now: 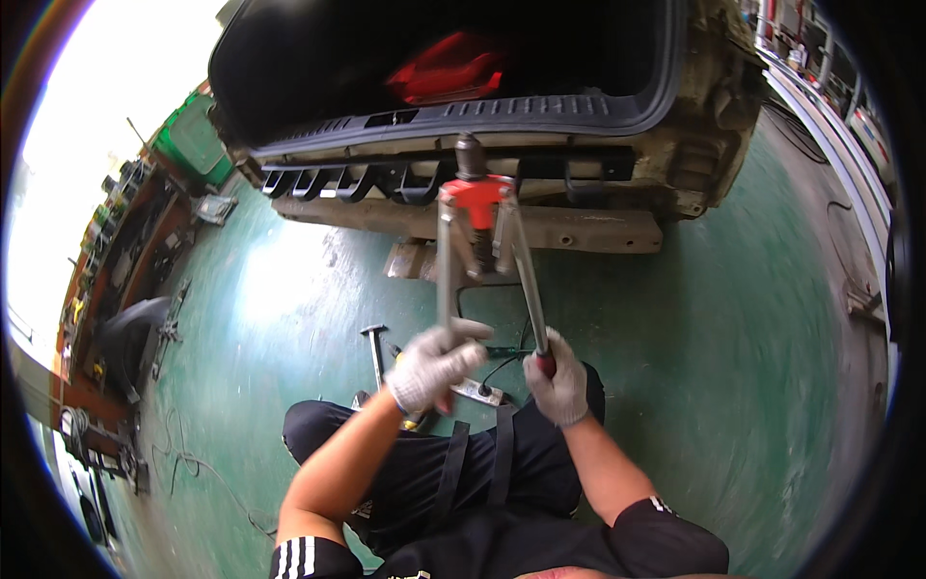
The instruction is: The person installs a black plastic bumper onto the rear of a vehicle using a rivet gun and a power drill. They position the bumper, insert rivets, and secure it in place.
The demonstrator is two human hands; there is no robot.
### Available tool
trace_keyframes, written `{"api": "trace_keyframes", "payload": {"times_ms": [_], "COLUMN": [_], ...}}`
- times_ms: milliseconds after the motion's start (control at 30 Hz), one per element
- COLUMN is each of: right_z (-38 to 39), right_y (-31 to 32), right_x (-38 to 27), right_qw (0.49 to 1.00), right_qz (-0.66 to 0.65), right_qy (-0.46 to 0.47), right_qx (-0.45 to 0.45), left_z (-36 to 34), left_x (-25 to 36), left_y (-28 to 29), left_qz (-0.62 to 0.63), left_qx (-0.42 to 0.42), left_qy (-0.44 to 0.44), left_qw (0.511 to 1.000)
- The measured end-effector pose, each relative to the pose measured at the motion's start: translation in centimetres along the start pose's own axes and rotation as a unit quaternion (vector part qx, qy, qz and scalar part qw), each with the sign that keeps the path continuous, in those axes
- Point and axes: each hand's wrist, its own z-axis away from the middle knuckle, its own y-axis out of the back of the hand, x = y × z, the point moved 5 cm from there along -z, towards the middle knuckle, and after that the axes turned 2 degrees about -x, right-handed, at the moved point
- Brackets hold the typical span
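Observation:
I hold up a two-handed lever rivet tool (473, 207) with a red body, a dark nose pointing away from me and two silver handles spread in a narrow V. My left hand (439, 365), in a whitish work glove, is on the left handle, whose red grip end shows below it; the fingers are slightly blurred and one reaches out to the right. My gloved right hand (559, 381) is wrapped round the right handle near its dark red grip. Beyond the tool is a car's rear end (540, 227), with a black slotted bracket strip (357, 181) along it.
A red object (449, 72) lies in the open boot. On the green floor near my legs are a hammer (374, 352) and a white power strip (477, 391) with a cable. A cluttered workbench (111, 289) and a green bin (198, 140) stand left; metal rails (839, 145) run along the right.

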Motion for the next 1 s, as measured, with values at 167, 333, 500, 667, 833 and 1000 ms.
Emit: {"api": "trace_keyframes", "payload": {"times_ms": [167, 333, 500, 667, 833, 1000], "right_z": [-7.9, -9.3, -2.7, 4.0, 3.9, -1.7], "right_y": [-0.4, -5.9, -8.6, -5.4, -1.5, -3.6], "right_x": [10.7, 11.3, 11.5, 6.2, 3.5, 4.0], "right_qw": [0.988, 0.983, 0.972, 0.914, 0.906, 0.859], "right_qz": [0.091, 0.070, 0.031, 0.021, 0.026, -0.043], "right_qy": [0.092, 0.119, -0.013, -0.181, -0.248, -0.380], "right_qx": [-0.080, -0.117, -0.232, -0.362, -0.342, -0.340], "left_z": [6.1, 10.9, 13.4, 13.7, 5.6, -4.9], "left_x": [-2.4, -4.1, -5.1, -5.3, -3.1, -2.8], "left_y": [21.1, 21.2, 22.7, 23.0, 24.2, 29.5], "left_qz": [-0.438, -0.469, -0.504, -0.539, -0.592, -0.597], "left_qx": [0.348, 0.409, 0.348, 0.215, 0.062, 0.027], "left_qy": [0.045, 0.086, 0.165, 0.268, 0.267, 0.220], "left_qw": [0.828, 0.778, 0.773, 0.770, 0.758, 0.771]}}
